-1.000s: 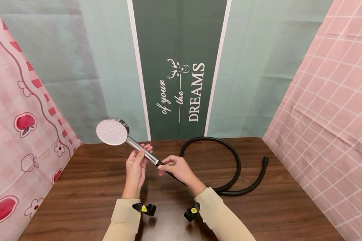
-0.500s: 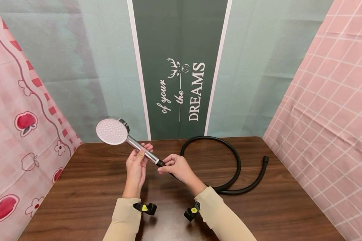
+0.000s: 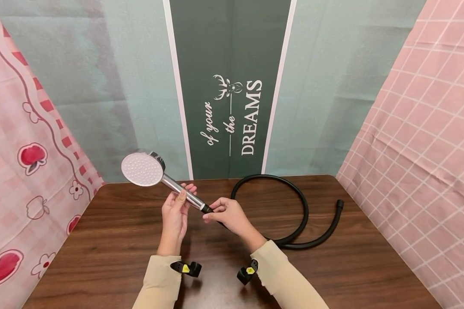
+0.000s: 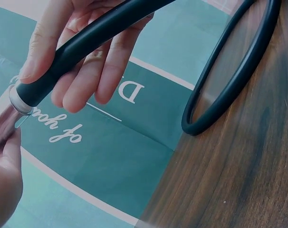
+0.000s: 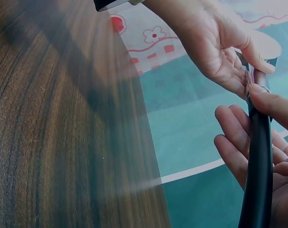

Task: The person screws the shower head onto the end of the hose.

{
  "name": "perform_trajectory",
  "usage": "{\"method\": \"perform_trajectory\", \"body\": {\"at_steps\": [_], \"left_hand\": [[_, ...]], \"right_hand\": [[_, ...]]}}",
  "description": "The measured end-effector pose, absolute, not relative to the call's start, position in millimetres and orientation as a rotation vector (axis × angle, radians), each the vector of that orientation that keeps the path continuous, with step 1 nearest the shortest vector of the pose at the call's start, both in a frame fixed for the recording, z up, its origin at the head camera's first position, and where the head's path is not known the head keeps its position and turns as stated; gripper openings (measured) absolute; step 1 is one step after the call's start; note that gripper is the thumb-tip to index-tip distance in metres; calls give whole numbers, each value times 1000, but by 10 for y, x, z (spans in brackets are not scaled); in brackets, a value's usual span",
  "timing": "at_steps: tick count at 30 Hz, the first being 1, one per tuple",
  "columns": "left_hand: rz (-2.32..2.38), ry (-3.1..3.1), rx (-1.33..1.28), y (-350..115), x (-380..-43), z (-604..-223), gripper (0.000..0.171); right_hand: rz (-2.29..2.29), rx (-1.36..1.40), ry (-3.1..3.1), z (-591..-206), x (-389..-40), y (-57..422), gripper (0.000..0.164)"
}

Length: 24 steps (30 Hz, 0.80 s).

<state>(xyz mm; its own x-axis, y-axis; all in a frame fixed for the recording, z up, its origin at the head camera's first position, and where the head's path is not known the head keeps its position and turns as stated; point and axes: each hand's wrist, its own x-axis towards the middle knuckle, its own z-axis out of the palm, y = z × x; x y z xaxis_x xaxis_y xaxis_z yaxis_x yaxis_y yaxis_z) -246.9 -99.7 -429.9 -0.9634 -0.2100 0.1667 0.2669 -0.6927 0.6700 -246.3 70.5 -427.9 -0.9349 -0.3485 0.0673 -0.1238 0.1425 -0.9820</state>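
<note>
A chrome shower head [image 3: 142,169] with a pale, dotted face is held above the table, its face turned toward the head camera. My left hand [image 3: 175,216] grips its chrome handle [image 3: 172,184] between thumb and fingers. At the handle's lower end, my right hand [image 3: 230,216] pinches the black end of the shower hose [image 3: 304,210]. In the left wrist view the hose end [image 4: 39,85] meets a white ring [image 4: 19,100] on the handle. The right wrist view shows the right thumb [image 5: 272,104] pressing on the hose by the joint.
The hose lies looped on the brown wooden table [image 3: 112,240], its free end [image 3: 340,204] toward the right. A green printed cloth [image 3: 228,43] hangs behind. Pink cloths stand left [image 3: 7,171] and right [image 3: 417,150]. Black cameras are strapped at both wrists.
The right fingers have shifted slightly at the hose end, with more black showing below the white ring. The shower head has moved very slightly left. The left hand keeps its grip.
</note>
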Motion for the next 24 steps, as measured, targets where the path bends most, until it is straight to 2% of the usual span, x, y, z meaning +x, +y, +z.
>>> {"method": "perform_trajectory", "body": {"at_steps": [16,24], "left_hand": [[-2698,-1062,-158,-1022,-2441,-4342,14],[-2712,-1042,-163,-1014,-2455,-4349,20]], "right_hand": [[-1889,-475,2199,-4276,-2447,734,26],[-1893,-480,2192,-4292,-2474,747,25]]}}
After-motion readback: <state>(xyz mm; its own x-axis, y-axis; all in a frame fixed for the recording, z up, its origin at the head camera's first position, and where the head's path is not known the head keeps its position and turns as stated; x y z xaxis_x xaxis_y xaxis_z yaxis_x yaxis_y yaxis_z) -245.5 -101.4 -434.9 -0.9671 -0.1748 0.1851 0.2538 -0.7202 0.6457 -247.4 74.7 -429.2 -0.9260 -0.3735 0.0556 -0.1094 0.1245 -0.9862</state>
